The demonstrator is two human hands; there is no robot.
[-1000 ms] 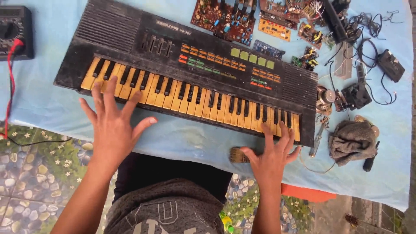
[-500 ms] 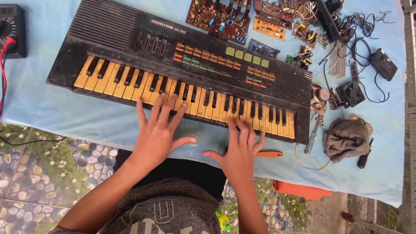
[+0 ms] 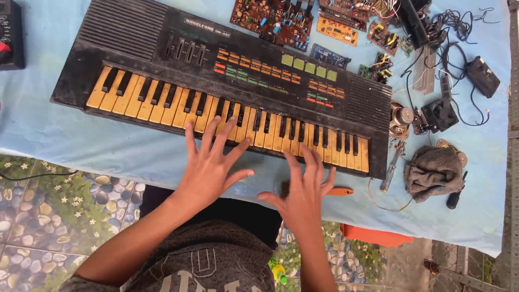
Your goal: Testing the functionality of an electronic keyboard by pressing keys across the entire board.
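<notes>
Nearest, at the bottom edge: a lap in a grey printed garment (image 3: 205,265), forearms reaching up and away from it. Below the surface's edge, a pebble-and-flower patterned floor (image 3: 48,216).

Left hand (image 3: 208,167): fingers spread wide, palm down, fingertips (image 3: 190,130) resting on the yellowed keys near the middle of the keyboard (image 3: 232,81); gripping nothing. Right hand (image 3: 303,194): likewise splayed, thumb out to the left, fingertips at the front edge of the keys toward the right end; holding nothing. Whether any key is actually pressed down: cannot tell.

Just beside the right hand, an orange-handled tool (image 3: 338,191) lying on the light blue cloth-covered surface (image 3: 81,140), partly hidden by the fingers. Under the surface's near edge, an orange object (image 3: 376,235).

The keyboard itself: black, dusty, lying at a slant across the surface, left end farther, right end nearer, speaker grilles at both ends, rows of coloured buttons above the keys.

Right of the keyboard: a screwdriver (image 3: 390,173), a crumpled grey rag (image 3: 432,173), a small round speaker (image 3: 401,116).

Farther back: brown circuit boards (image 3: 270,19), smaller boards, black adapters and tangled cables (image 3: 459,32). At the far left edge, a black meter (image 3: 11,35), cut off by the frame.
</notes>
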